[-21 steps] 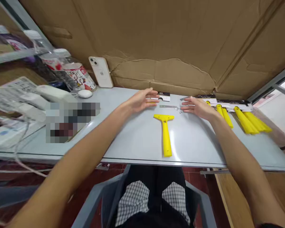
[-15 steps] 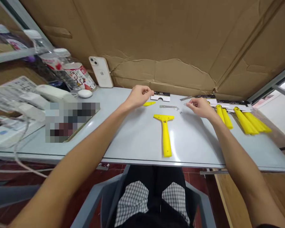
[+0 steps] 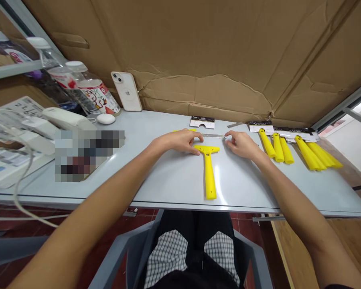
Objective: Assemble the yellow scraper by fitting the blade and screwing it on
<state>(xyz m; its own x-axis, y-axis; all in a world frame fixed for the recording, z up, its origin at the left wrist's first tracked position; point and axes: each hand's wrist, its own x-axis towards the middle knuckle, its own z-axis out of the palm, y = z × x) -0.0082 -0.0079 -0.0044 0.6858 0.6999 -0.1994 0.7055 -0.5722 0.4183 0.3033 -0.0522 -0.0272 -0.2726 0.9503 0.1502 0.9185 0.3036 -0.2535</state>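
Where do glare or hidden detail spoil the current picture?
Head view: white glare streaks the table right of the T-shaped handle; head view: a pixelated patch hides what lies at left; head view: the metal bits by the right hand are too small to make out clearly.

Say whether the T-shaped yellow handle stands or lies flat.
Lying flat: the yellow handle rests lengthwise on the table, its wide head toward the cardboard.

Metal strip point(image 3: 212, 135) behind scraper point(image 3: 209, 173)
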